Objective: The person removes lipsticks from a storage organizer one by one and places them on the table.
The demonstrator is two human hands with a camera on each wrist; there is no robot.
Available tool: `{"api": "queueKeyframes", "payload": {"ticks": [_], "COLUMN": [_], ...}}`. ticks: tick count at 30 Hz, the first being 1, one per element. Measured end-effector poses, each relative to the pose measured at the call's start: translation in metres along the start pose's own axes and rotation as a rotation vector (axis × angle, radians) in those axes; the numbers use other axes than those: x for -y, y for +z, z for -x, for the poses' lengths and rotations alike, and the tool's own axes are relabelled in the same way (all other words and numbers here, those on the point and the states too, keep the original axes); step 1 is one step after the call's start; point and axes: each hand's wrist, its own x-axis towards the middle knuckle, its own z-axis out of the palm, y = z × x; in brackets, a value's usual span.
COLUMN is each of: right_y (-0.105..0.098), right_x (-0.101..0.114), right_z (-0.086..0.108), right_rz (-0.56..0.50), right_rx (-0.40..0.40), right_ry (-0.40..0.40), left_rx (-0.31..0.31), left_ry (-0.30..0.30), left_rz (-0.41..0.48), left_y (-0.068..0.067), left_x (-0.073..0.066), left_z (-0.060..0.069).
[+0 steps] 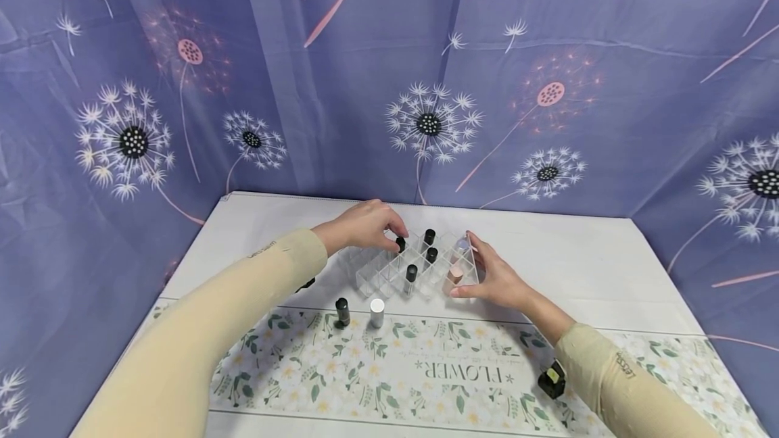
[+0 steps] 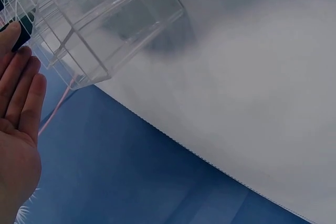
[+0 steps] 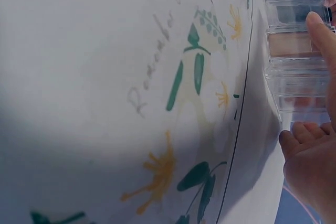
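Note:
A clear divided organizer (image 1: 365,282) stands on the table, holding several lipstick tubes. At its back left, my left hand (image 1: 365,223) pinches a black lipstick tube (image 1: 400,245) between thumb and fingertips; the tube's lower part sits within the clear walls. My right hand (image 1: 499,280) grips the organizer's right end, thumb at the front and fingers round the far side. Beside that hand, a pinkish tube (image 1: 455,274) and a pale lavender one (image 1: 462,245) fill slots. More black tubes, including one near the front (image 1: 411,273), stand in the middle slots.
In front of the organizer, a black tube (image 1: 343,312) and a silver-white tube (image 1: 377,313) stand upright. A floral mat (image 1: 365,370) runs across the white table (image 1: 566,255). Behind hangs a blue-purple dandelion curtain (image 1: 341,120). Near my right wrist is a small black device (image 1: 552,382).

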Motion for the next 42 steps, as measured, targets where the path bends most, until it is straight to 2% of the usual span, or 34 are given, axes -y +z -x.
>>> {"api": "queueKeyframes", "payload": {"ticks": [12, 19, 26, 31, 36, 42], "right_y": [-0.001, 0.000, 0.000, 0.000, 0.000, 0.000], "right_x": [0.000, 0.002, 0.003, 0.004, 0.005, 0.006], "right_z": [0.001, 0.001, 0.002, 0.002, 0.002, 0.002], "right_rz": [0.004, -0.001, 0.000, -0.002, 0.001, 0.000], "right_rx": [0.001, 0.005, 0.004, 0.006, 0.005, 0.006], "right_ry": [0.017, 0.021, 0.018, 0.020, 0.000, -0.005], "left_rx": [-0.044, -0.064, -0.069, -0.090, -0.104, -0.129], "left_ry": [0.054, 0.057, 0.047, 0.062, 0.045, 0.013], "left_rz": [0.016, 0.043, 0.053, 0.053, 0.055, 0.143], "left_y": [0.006, 0.002, -0.011, -0.025, -0.039, -0.052], "left_x": [0.002, 0.000, -0.005, -0.011, -0.018, -0.026], "left_z": [-0.005, -0.002, 0.004, 0.010, 0.015, 0.024]}}
